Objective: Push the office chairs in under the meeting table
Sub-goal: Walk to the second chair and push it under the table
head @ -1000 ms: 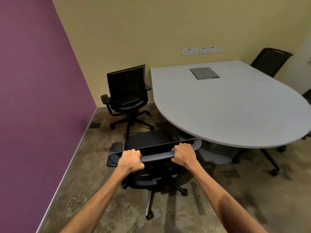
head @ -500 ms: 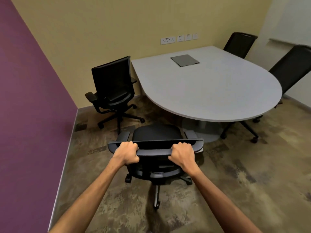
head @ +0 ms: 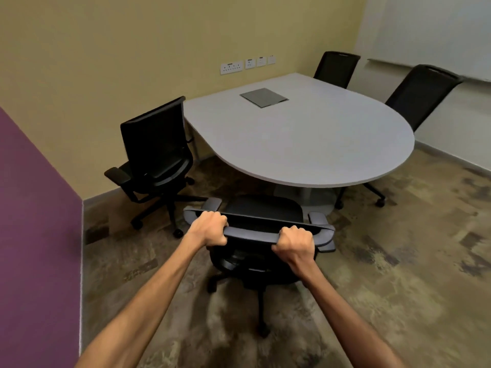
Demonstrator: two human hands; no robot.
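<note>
Both of the person's arms reach out ahead to the nearest office chair point(head: 261, 235), a black one on castors that stands on the mottled carpet point(head: 398, 274) just short of the rounded end of the meeting table point(head: 305, 139); the left hand point(head: 208, 231) is wrapped over the top bar of the backrest near its left corner, fingers curled together and clamped on the bar; the right hand point(head: 295, 243) grips the same bar toward its right end, fingers likewise closed tight around it. The chair's seat points at the table, its front edge near the table's rim but not under it; the two armrests show on either side of the backrest.

A second chair point(head: 156, 152) stands to the left, beside the table's straight side and close to the yellow wall point(head: 132, 49), turned partly away from the table, its seat clear of the tabletop; a third chair point(head: 336, 69) sits at the far side, its backrest rising just beyond the table edge; a fourth chair point(head: 419, 95) stands at the far right, backrest tilted, its legs and castors showing under the tabletop.

The tabletop is pale grey, with a dark square panel point(head: 263, 97) set flat into it near the wall; a row of white sockets point(head: 247, 65) sits on the wall above; a purple wall point(head: 37, 235) fills the left.
</note>
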